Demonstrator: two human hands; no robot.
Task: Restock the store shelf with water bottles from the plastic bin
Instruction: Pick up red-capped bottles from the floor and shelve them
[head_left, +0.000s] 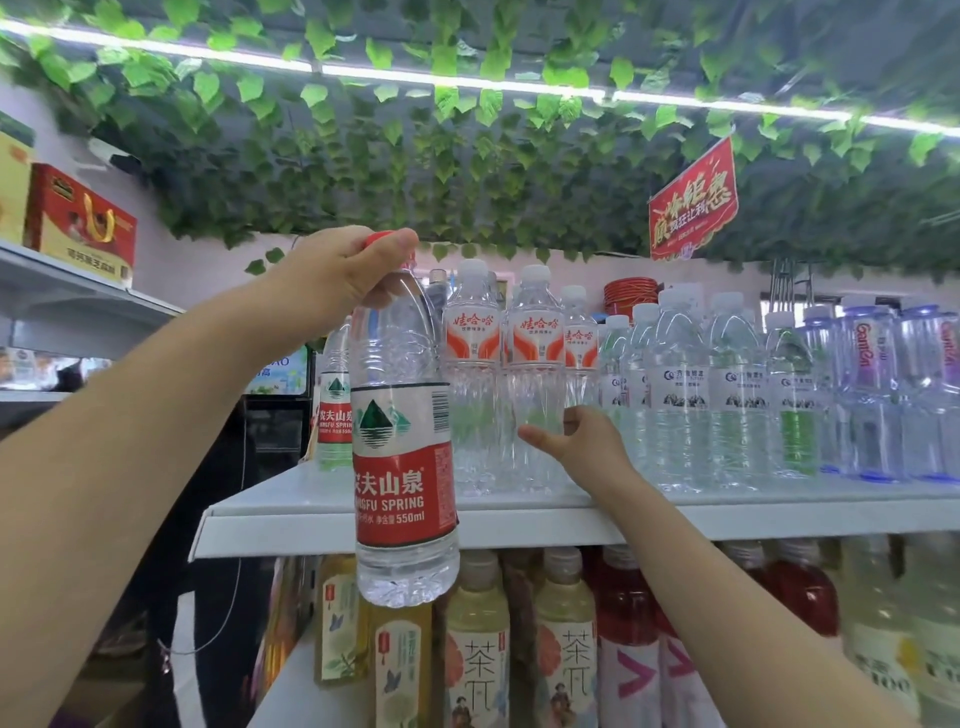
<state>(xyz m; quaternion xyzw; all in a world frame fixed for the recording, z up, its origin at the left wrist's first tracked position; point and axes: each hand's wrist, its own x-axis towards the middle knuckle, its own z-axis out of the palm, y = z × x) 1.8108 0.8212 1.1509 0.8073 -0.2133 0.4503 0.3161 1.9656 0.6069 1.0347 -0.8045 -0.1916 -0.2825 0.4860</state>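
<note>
My left hand (340, 270) grips the red cap and neck of a clear 550 ml water bottle (402, 467) with a red-and-white label. The bottle hangs upright in front of the white top shelf (519, 522), its base below the shelf edge. My right hand (576, 441) reaches onto the shelf, fingers curled around the lower part of a clear bottle with an orange label (535, 338). Another red-labelled water bottle (335, 410) stands at the shelf's left end, behind the held one. The plastic bin is out of view.
Rows of white-capped water bottles (680, 395) and bluish bottles (878, 395) fill the shelf to the right. Tea and red drinks (478, 639) stand on the shelf below. Green vines (467, 171) and a red sign (693, 202) hang overhead. Boxes (78, 223) sit on a left shelf.
</note>
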